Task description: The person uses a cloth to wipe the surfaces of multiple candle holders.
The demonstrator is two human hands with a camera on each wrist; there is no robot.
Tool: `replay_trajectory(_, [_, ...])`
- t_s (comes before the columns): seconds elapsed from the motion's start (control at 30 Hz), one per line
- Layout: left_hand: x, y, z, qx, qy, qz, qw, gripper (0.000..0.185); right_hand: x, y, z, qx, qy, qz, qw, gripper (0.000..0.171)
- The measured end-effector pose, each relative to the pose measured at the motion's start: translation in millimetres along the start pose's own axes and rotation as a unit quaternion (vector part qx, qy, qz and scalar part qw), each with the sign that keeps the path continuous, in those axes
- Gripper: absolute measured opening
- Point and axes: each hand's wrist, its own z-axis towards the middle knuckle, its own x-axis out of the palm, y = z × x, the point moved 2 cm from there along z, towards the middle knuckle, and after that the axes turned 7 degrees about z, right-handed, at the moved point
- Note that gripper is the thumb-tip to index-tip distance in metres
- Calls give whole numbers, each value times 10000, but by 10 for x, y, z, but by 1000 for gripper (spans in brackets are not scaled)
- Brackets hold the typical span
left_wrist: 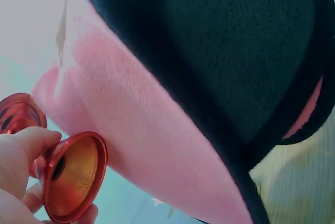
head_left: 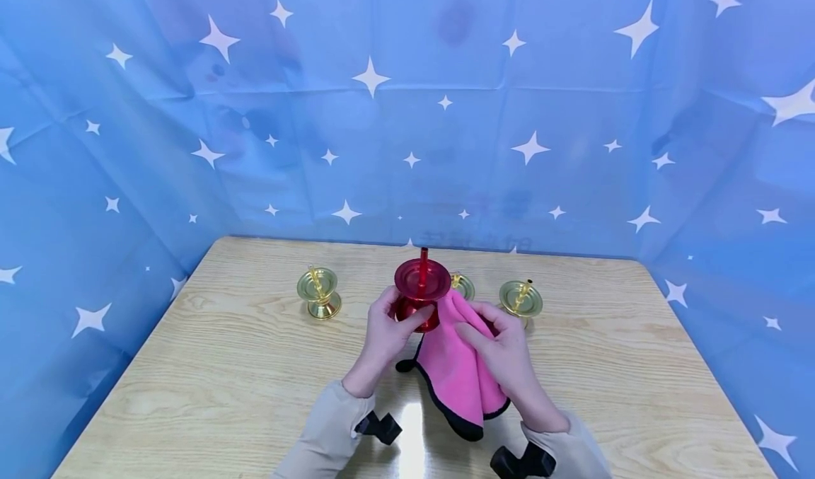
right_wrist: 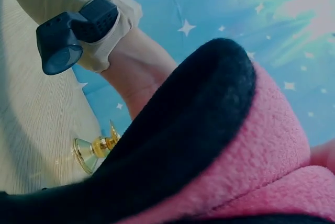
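Frame centre: left hand (head_left: 387, 329) grips red metal candlestick holder (head_left: 421, 289) by its stem. Right hand (head_left: 503, 355) pinches pink black-edged fleece cloth (head_left: 455, 373), apparently against the holder. Advisable: steady stem, wipe around dish.

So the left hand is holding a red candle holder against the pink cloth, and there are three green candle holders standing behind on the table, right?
Not quite: the three candle holders standing behind are gold, not green, as the head view shows. The rest holds: the left hand grips the red candle holder against the pink cloth, which the right hand holds, above the table.
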Motion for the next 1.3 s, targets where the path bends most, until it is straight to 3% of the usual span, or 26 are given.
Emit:
replay_trajectory(0.3, [-87, 169, 74, 179, -463, 403, 9980, 33, -107, 73, -31, 194, -301, 252, 9990, 25])
replay_trajectory(0.63, [-132, 764, 208, 345, -1064, 1197, 9865, 32, -213, 116, -78, 87, -102, 673, 9976, 20])
replay_trajectory(0.97, [-145, 1000, 267, -351, -865, 1416, 9855, 33, -296, 174, -122, 72, -168, 844, 9963, 20])
replay_trajectory(1.3, [-105, 1175, 315, -772, -800, 1890, 9757, 35, -344, 158, -142, 64, -270, 774, 9966, 18])
